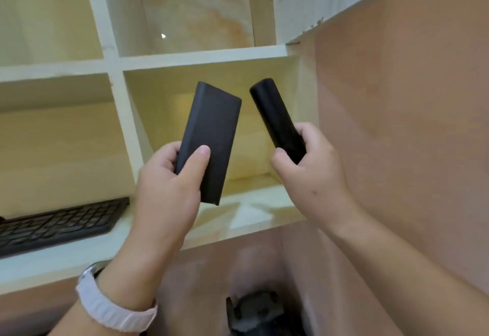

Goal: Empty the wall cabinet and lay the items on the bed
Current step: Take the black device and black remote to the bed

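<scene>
The left hand (169, 182) has its grip clamped on a flat black block (209, 142), the right hand (312, 166) on a black cylinder (275, 118), both at frame centre, before the wall cabinet (113, 71), probably for carrying. A keyboard (58, 224) lies lower left.

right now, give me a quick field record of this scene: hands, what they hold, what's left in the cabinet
left hand: grips flat black slab by its lower end
right hand: grips black cylinder by its lower end
position: both items held up in front of the lower right compartment
left in cabinet: black keyboard, lower left compartment
upper compartments: nothing visible in them
left wrist: white watch band
bed: not in view
</scene>
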